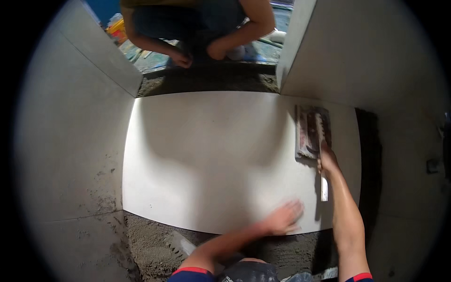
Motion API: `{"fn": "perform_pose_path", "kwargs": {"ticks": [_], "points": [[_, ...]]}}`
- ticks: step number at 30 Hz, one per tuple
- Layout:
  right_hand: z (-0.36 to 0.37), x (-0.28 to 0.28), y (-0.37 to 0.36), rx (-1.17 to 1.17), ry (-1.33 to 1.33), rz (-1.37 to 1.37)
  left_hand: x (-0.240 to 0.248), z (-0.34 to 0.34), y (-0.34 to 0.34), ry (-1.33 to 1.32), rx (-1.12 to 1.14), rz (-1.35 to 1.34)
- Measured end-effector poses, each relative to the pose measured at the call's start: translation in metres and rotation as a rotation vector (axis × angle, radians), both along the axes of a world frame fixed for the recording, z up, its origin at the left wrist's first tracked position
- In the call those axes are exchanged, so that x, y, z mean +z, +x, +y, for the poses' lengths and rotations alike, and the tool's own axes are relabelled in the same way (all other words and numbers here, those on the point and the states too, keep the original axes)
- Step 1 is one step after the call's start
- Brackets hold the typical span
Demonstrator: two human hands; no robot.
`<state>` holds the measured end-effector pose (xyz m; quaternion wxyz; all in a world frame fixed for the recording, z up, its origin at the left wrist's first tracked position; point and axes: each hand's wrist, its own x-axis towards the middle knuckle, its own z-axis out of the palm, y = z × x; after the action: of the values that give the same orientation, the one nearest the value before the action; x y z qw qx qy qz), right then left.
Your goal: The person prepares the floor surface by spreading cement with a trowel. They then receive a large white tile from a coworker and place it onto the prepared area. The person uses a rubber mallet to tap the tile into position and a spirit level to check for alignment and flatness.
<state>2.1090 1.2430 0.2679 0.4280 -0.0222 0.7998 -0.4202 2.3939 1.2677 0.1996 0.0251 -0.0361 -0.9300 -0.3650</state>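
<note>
A large pale tile (211, 136) lies between the walls. Over its right part, my right hand (327, 159) is closed around the pale bar of a flat, rectangular, mortar-stained tool (307, 131). One end of that bar sticks out below my fist, and a shadow falls beside it on the tile. Whether the tool's face touches the tile I cannot tell. Close to the tile's front edge, my left hand (285, 217) has its fingers stretched out and holds nothing. It is smeared by motion, so contact with the tile is unclear.
Tiled walls rise on the left (70, 127) and right (361, 51). Grey mortar (155, 242) borders the tile in front, with a dark strip (369, 155) along its right side. Another person (197, 28) crouches beyond the far edge, hands near the mortar strip (211, 80).
</note>
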Motion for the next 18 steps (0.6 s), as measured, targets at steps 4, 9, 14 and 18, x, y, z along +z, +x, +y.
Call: {"fn": "perform_pose_path", "kwargs": {"ticks": [4,9,14,18], "points": [[0.033,0.008,0.017,-0.029,0.085,-0.182,0.034,0.032,0.019,0.512,-0.121,-0.021],[0.066,0.019,0.054,0.289,0.131,0.178,-0.017,-0.227,0.150,-0.342,1.205,-0.079],[0.005,0.102,0.088,0.374,-0.113,0.318,0.005,-0.324,0.277,-0.401,1.762,-0.629],[-0.048,0.081,0.131,0.373,-0.208,0.334,0.011,-0.332,0.265,-0.469,1.729,-0.609]]}}
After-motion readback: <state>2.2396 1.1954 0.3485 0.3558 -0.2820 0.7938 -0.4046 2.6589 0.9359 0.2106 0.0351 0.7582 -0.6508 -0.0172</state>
